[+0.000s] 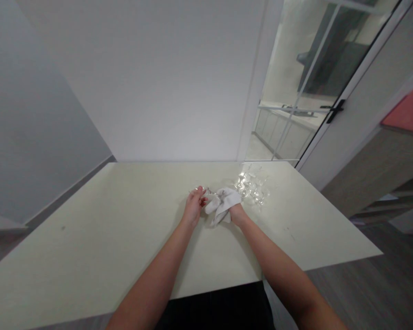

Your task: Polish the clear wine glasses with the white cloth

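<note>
Near the middle of the pale table [124, 238], my left hand [194, 204] has its fingers closed around a small clear glass-like object [202, 189]. My right hand [237, 213] grips a crumpled white cloth [223, 205], which covers most of its fingers. The cloth is close beside my left hand, at the right end of the clear object. Just beyond my right hand, a cluster of several clear, shiny pieces [253, 185] lies on the table. Their exact shapes are too blurred to tell.
A white wall panel [179, 91] stands behind the table's far edge. At the right are a glass-paned door with a black handle [336, 111] and a shelf unit [365, 169] with a red item [408, 110] on top.
</note>
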`<state>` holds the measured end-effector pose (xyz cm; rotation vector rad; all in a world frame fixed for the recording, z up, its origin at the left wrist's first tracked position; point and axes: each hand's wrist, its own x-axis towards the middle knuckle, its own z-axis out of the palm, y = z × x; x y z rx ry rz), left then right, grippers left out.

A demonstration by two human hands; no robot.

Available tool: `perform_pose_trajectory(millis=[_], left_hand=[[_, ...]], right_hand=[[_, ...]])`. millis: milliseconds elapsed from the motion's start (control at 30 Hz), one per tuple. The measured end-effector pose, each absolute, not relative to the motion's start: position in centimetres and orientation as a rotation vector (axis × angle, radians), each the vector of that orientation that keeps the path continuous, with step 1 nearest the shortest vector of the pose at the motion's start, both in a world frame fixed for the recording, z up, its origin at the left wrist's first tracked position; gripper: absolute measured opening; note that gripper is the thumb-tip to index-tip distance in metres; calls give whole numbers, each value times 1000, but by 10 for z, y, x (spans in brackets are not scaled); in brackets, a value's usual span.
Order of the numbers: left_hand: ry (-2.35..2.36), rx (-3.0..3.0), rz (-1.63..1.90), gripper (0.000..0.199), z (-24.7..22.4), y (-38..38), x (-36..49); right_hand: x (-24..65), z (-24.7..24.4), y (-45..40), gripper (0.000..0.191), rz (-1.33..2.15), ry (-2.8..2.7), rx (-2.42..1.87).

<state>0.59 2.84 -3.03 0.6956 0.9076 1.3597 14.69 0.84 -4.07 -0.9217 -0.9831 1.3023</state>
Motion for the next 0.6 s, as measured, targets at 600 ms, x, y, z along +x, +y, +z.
perform_pose_trajectory(millis=[600], left_hand=[[796,634,1368,41,-25,28,-2]], right_hand=[[153,-57,37,18,858,-1397,-1293]])
